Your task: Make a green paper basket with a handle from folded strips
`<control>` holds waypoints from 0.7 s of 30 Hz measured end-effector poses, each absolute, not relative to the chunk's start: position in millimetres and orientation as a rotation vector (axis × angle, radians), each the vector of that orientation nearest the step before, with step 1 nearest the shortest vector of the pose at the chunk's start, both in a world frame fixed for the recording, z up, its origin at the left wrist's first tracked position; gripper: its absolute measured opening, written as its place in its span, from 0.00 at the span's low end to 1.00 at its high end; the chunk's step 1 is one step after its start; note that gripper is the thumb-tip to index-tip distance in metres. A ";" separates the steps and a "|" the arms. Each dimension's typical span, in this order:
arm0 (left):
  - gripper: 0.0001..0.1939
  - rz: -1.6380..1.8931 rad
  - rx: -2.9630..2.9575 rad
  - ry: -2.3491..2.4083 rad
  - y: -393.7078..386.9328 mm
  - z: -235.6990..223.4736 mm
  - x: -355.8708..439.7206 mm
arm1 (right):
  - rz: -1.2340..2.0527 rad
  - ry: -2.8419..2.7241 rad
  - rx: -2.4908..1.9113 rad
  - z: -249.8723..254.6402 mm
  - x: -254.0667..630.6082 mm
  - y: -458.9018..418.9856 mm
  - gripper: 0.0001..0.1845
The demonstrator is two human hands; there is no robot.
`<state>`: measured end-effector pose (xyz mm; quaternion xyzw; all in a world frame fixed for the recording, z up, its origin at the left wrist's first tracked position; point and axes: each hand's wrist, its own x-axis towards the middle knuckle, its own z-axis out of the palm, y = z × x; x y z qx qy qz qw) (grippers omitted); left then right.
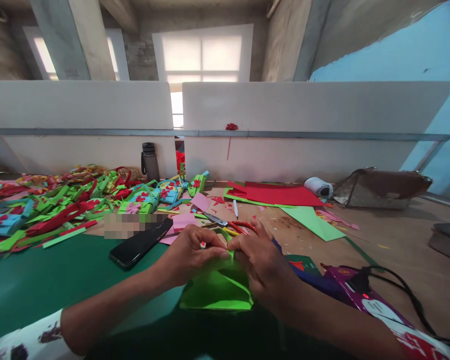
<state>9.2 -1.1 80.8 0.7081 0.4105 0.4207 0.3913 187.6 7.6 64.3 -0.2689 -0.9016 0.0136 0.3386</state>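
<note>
A bright green folded paper piece [217,292], shaped like a small open bag, stands on the dark green mat in front of me. My left hand [197,250] pinches its upper edge between thumb and forefinger. On the other side, my right hand [260,262] grips the same edge, its fingertips close to the left thumb. Just beyond the hands lie scissors [243,227] with orange-red handles, partly hidden by the right hand. A white pen [235,209] and pink paper squares [183,221] are near them.
A black phone [140,244] lies left of my hands. Paper bags and strips [67,210] pile up at the left, before a dark bottle [150,161]. Red sheets [281,194] lie behind. At right are a purple power strip [360,292] with a black cable and a handbag [382,189].
</note>
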 end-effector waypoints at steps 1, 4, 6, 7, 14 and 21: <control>0.08 1.074 1.825 1.032 -1.0 80.8 8.7 | 0.055 -2.352 -0.705 64.7 187.8 7.7 0.12; 0.08 1.094 1.872 1.040 -0.2 80.2 7.7 | 0.129 -2.360 -0.722 67.3 187.7 7.2 0.13; 0.08 1.117 1.880 1.062 0.3 79.9 7.6 | 0.178 -2.334 -0.743 69.4 187.1 6.8 0.13; 0.07 1.129 1.888 1.067 0.4 79.7 7.7 | 0.199 -2.311 -0.762 70.1 186.7 6.8 0.13; 0.07 1.148 2.034 1.060 0.4 77.8 7.2 | 0.447 -2.136 -0.894 71.4 185.9 10.0 0.11; 0.07 1.089 2.260 1.232 -1.4 74.2 8.3 | 0.403 -2.220 -0.905 74.2 184.4 8.5 0.04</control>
